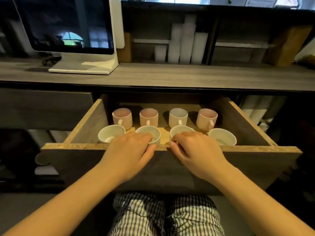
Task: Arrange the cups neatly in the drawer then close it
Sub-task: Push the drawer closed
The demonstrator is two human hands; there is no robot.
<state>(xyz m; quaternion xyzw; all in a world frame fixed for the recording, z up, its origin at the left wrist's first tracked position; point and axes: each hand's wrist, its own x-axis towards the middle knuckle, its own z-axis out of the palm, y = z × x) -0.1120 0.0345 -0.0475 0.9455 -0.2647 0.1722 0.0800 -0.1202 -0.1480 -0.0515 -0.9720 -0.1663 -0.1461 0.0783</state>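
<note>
The wooden drawer [255,149] stands pulled out below the counter. Inside, a back row of tall mugs [178,117] stands upright with handles toward me, three pinkish and one white. In front of them sits a row of wide white cups [110,133]. My left hand [131,149] lies over the drawer's front edge, its fingers curled over the rim by the second white cup [148,132]. My right hand [196,149] grips the same edge beside the third white cup [180,130]. Both hands partly hide those two cups.
A grey counter [170,75] runs above the drawer, with a white monitor [68,24] at the left and stacks of white paper cups [185,40] on the shelf behind. More stacked cups [255,111] lie right of the drawer. My checked trousers [167,215] are below.
</note>
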